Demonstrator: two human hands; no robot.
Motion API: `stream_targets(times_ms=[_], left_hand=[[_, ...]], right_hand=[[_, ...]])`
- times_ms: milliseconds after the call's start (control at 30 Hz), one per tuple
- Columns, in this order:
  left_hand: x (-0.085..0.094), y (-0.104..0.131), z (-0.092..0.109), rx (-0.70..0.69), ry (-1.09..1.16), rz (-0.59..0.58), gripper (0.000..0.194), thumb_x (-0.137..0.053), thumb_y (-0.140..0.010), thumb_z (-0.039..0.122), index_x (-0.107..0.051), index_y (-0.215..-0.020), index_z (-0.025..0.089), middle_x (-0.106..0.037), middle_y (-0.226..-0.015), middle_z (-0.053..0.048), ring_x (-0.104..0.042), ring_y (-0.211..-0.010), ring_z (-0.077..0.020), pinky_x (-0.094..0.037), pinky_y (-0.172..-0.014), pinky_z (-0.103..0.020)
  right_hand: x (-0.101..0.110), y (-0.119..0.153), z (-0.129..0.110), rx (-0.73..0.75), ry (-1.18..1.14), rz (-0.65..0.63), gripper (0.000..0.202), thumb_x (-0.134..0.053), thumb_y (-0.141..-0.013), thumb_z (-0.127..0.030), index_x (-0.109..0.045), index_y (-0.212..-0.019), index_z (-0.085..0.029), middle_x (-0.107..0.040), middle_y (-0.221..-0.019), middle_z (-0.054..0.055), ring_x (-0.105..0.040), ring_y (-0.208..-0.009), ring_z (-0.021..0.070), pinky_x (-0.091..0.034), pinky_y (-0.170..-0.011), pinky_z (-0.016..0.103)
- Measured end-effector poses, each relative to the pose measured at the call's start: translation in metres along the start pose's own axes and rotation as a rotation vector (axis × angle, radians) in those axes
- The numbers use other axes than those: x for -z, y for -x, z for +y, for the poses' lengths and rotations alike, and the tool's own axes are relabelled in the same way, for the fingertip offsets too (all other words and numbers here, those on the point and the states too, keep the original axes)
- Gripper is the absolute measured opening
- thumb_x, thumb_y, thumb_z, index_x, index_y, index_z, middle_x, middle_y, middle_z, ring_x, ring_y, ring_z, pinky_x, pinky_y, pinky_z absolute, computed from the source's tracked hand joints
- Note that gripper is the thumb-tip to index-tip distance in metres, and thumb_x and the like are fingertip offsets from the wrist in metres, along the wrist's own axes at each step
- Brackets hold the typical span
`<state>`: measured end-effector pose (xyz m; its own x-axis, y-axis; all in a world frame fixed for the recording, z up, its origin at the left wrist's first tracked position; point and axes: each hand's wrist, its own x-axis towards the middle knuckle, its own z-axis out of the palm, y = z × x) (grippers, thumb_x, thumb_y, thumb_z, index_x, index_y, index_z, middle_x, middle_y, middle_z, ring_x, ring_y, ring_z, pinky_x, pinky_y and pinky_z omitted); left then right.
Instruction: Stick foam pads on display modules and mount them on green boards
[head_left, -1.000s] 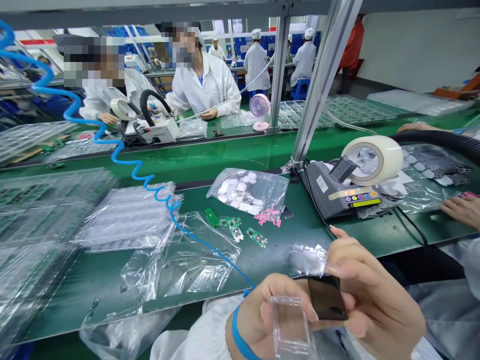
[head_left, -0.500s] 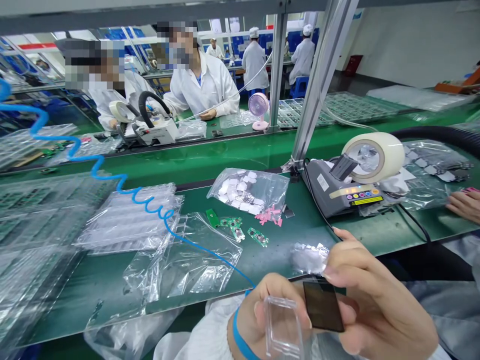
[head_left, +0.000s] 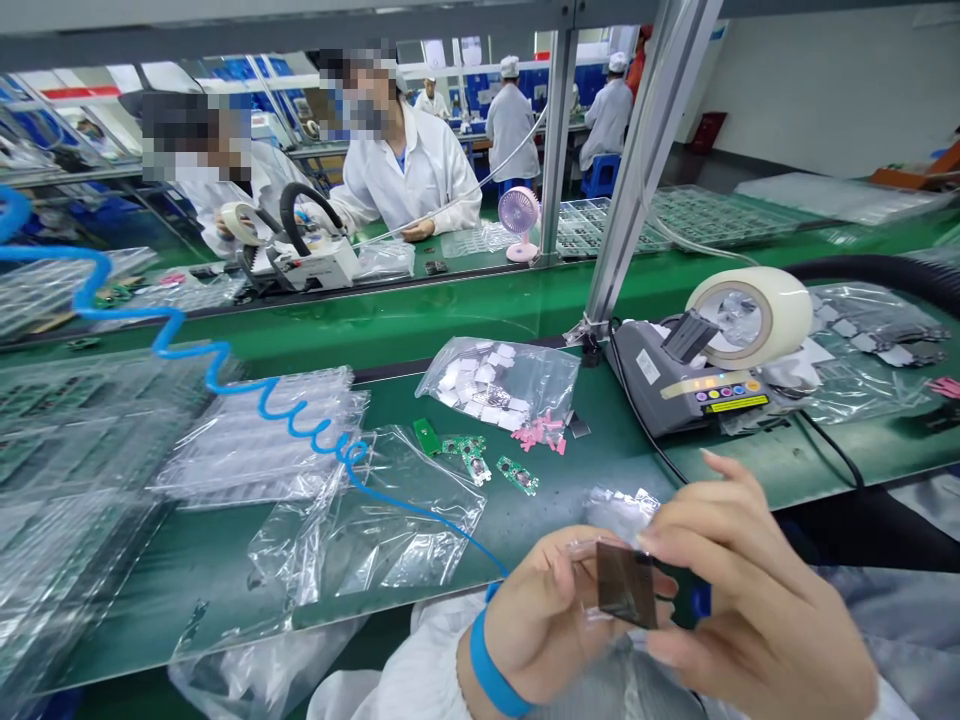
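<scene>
My left hand point(head_left: 536, 605), with a blue strap point(head_left: 495, 670) round its wrist, grips a small clear plastic frame point(head_left: 581, 550), now mostly hidden. My right hand point(head_left: 757, 590) pinches a dark, see-through square panel point(head_left: 626, 585) by its edges. The panel overlaps the frame from my viewpoint; whether it is seated in it I cannot tell. Just beyond my fingers, a shiny silvery-clear packet point(head_left: 619, 508) lies on the green bench. Farther back are several green circuit boards point(head_left: 517, 475), pink pieces point(head_left: 541, 432) and a clear bag of white squares point(head_left: 495, 385).
A tape dispenser point(head_left: 697, 375) with a large roll stands at the right. A blue coiled cord point(head_left: 292, 420) crosses the left side above stacked clear trays point(head_left: 255, 440) and an empty-looking plastic bag point(head_left: 397, 520). Co-workers in white coats point(head_left: 412, 165) sit across the bench.
The dark panel has moved left and up to overlap the clear frame. My left hand has turned, its fingers now behind the frame. A co-worker's hand at the right edge has left view.
</scene>
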<state>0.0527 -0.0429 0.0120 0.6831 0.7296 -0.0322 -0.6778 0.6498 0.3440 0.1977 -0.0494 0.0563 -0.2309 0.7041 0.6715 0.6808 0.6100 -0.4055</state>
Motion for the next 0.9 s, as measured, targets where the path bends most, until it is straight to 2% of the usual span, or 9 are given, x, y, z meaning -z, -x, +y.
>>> stream_targets(times_ms=[133, 267, 400, 500, 633, 700, 767, 833, 900], left_hand=[[-0.001, -0.002, 0.001, -0.047, -0.017, -0.018, 0.038, -0.071, -0.064, 0.046, -0.07, -0.081, 0.012, -0.066, -0.069, -0.004, -0.059, -0.067, -0.0119, -0.041, -0.065, -0.022], [0.002, -0.002, 0.0, -0.049, -0.131, 0.055, 0.043, -0.07, -0.06, 0.053, -0.069, -0.071, 0.011, -0.061, -0.064, -0.004, -0.055, -0.062, -0.0127, -0.039, -0.062, -0.024], [0.008, -0.002, 0.0, -0.106, -0.218, 0.145, 0.042, -0.068, -0.064, 0.051, -0.07, -0.077, 0.011, -0.062, -0.066, -0.004, -0.053, -0.065, -0.0126, -0.038, -0.063, -0.024], [0.017, -0.001, -0.001, -0.119, -0.147, 0.209, 0.035, -0.069, -0.067, 0.043, -0.07, -0.087, 0.015, -0.067, -0.08, -0.006, -0.057, -0.077, -0.0153, -0.041, -0.071, -0.026], [0.041, 0.008, -0.004, -0.016, 0.029, 0.32, 0.034, -0.064, -0.074, 0.041, -0.067, -0.099, 0.019, -0.068, -0.098, -0.008, -0.06, -0.092, -0.0204, -0.043, -0.077, -0.033], [0.054, 0.016, -0.003, 0.009, 0.086, 0.382, 0.03, -0.062, -0.076, 0.039, -0.067, -0.098, 0.02, -0.069, -0.094, -0.006, -0.062, -0.087, -0.0179, -0.044, -0.078, -0.035], [0.062, 0.023, 0.001, 0.0, 0.118, 0.407, 0.027, -0.064, -0.076, 0.037, -0.067, -0.096, 0.02, -0.071, -0.089, -0.004, -0.062, -0.081, -0.0155, -0.044, -0.081, -0.038], [0.065, 0.029, 0.008, -0.006, 0.129, 0.397, 0.028, -0.065, -0.074, 0.036, -0.067, -0.096, 0.019, -0.071, -0.088, -0.003, -0.063, -0.081, -0.015, -0.043, -0.084, -0.039], [0.064, 0.033, 0.014, -0.015, 0.131, 0.378, 0.029, -0.066, -0.073, 0.037, -0.067, -0.096, 0.018, -0.071, -0.087, -0.003, -0.062, -0.081, -0.0146, -0.042, -0.084, -0.038]], right_hand=[[-0.007, 0.001, -0.002, 0.059, -0.073, -0.038, 0.03, -0.043, -0.09, -0.046, -0.057, -0.088, -0.019, -0.06, -0.07, 0.002, -0.055, -0.067, 0.0161, -0.029, -0.096, 0.049], [-0.007, 0.003, 0.006, 0.108, -0.093, -0.105, 0.031, -0.042, -0.09, -0.045, -0.057, -0.095, -0.019, -0.061, -0.076, 0.002, -0.056, -0.075, 0.0177, -0.027, -0.099, 0.049], [-0.011, 0.01, 0.016, 0.105, -0.036, -0.159, 0.025, -0.047, -0.09, -0.039, -0.057, -0.103, -0.019, -0.062, -0.085, 0.004, -0.055, -0.082, 0.0194, -0.028, -0.097, 0.051], [-0.021, 0.019, 0.017, 0.101, 0.067, -0.215, 0.025, -0.045, -0.091, -0.03, -0.056, -0.111, -0.019, -0.064, -0.099, 0.007, -0.055, -0.09, 0.0213, -0.031, -0.094, 0.05], [-0.038, 0.03, 0.019, 0.137, 0.154, -0.398, 0.056, -0.039, -0.089, -0.051, -0.044, -0.128, -0.011, -0.058, -0.121, 0.014, -0.052, -0.107, 0.0276, -0.035, -0.093, 0.049], [-0.046, 0.03, 0.029, 0.067, 0.12, -0.498, 0.058, -0.039, -0.09, -0.049, -0.039, -0.131, -0.01, -0.055, -0.125, 0.015, -0.051, -0.111, 0.0264, -0.04, -0.092, 0.046], [-0.057, 0.027, 0.049, -0.092, 0.085, -0.575, 0.042, -0.041, -0.091, -0.036, -0.044, -0.127, -0.014, -0.056, -0.123, 0.013, -0.052, -0.11, 0.0233, -0.044, -0.088, 0.041], [-0.072, 0.02, 0.075, -0.233, 0.093, -0.638, 0.026, -0.046, -0.089, -0.023, -0.055, -0.112, -0.017, -0.062, -0.112, 0.01, -0.057, -0.102, 0.0219, -0.047, -0.082, 0.039], [-0.09, 0.014, 0.101, -0.263, 0.108, -0.661, 0.017, -0.049, -0.087, -0.016, -0.06, -0.099, -0.015, -0.065, -0.098, 0.009, -0.06, -0.093, 0.0209, -0.048, -0.079, 0.037]])
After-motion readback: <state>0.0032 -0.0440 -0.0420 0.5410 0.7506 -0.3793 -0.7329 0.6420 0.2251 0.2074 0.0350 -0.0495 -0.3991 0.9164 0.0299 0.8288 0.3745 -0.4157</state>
